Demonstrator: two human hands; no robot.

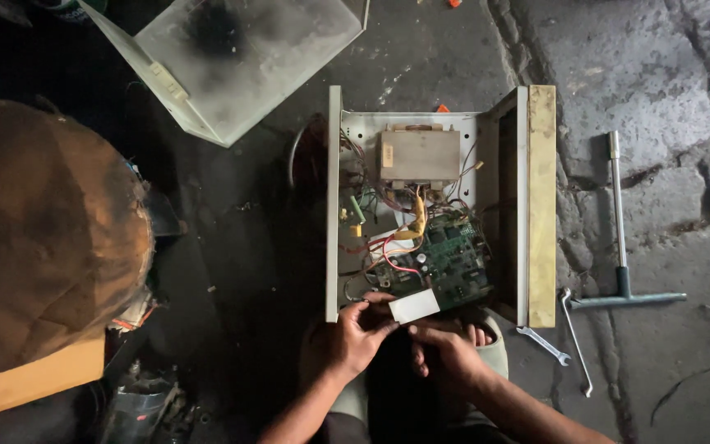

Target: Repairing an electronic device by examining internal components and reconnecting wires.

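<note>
An open white metal case (334, 205) lies on the ground with a boxy transformer (419, 155), tangled wires and a green circuit board (445, 263) inside. My left hand (357, 333) pinches a small white rectangular piece (414, 306) at its left end, just over the case's near edge. My right hand (447, 352) sits right below that piece, fingers curled, touching its lower edge.
The case's removed lid (240, 57) lies at the upper left. A T-handle wrench (620, 247), a small spanner (543, 344) and a thin bent rod (577, 341) rest on the stone paving to the right. A brown cardboard-like bundle (43, 238) fills the left.
</note>
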